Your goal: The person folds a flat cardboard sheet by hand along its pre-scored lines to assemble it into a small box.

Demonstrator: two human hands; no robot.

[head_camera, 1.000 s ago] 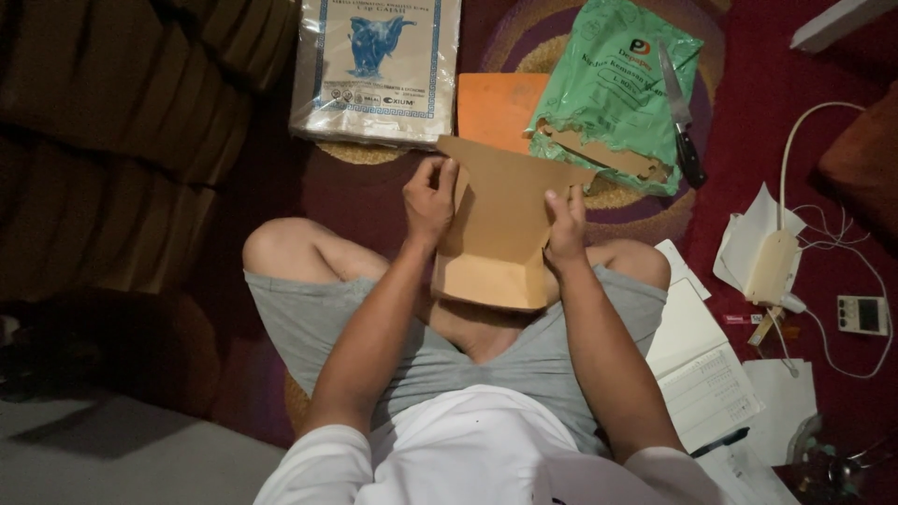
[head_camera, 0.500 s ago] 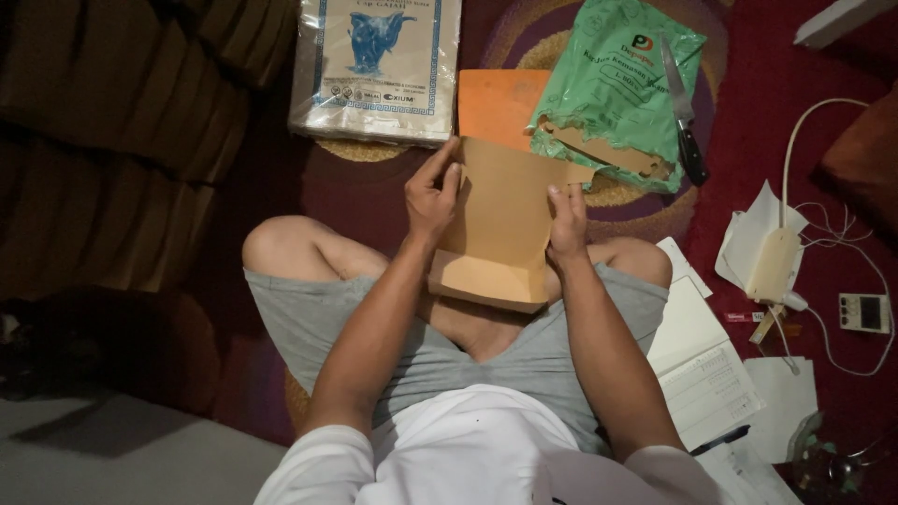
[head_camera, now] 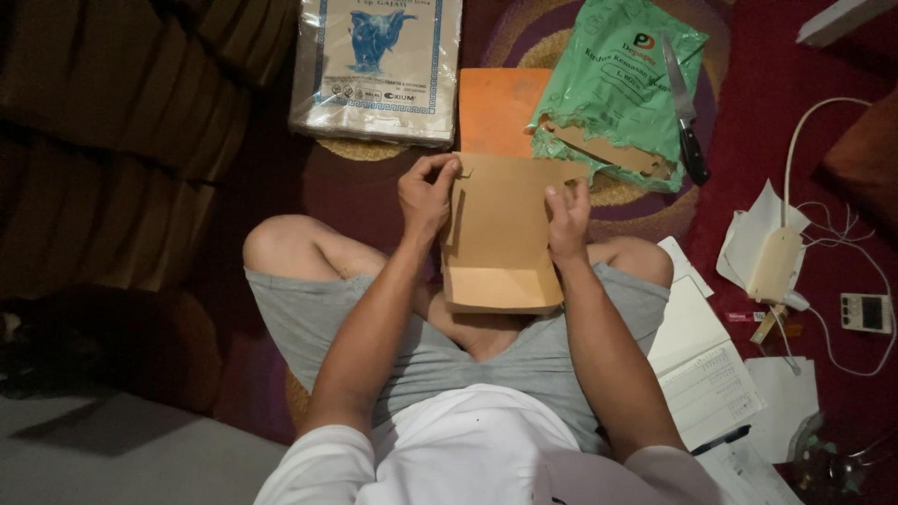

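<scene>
I sit cross-legged on a dark red rug, holding a brown paper envelope [head_camera: 500, 238] over my lap. My left hand [head_camera: 426, 192] pinches its upper left edge. My right hand [head_camera: 568, 220] grips its right edge near the top. The envelope's near end is folded over, showing a lighter orange-brown flap. An orange sheet [head_camera: 500, 108] lies flat on the rug just beyond the envelope.
A clear plastic pack with a blue print [head_camera: 379, 65] lies far left. A green plastic bag [head_camera: 622, 89] lies far right, with a brown card strip [head_camera: 608, 150] and a kitchen knife [head_camera: 685, 108] on it. Papers [head_camera: 711, 374], a cable and a small white device [head_camera: 865, 311] lie to my right.
The envelope has tilted slightly and my left hand has shifted from lying on its upper left corner to pinching the edge with curled fingers. My right hand stays on the right edge.
</scene>
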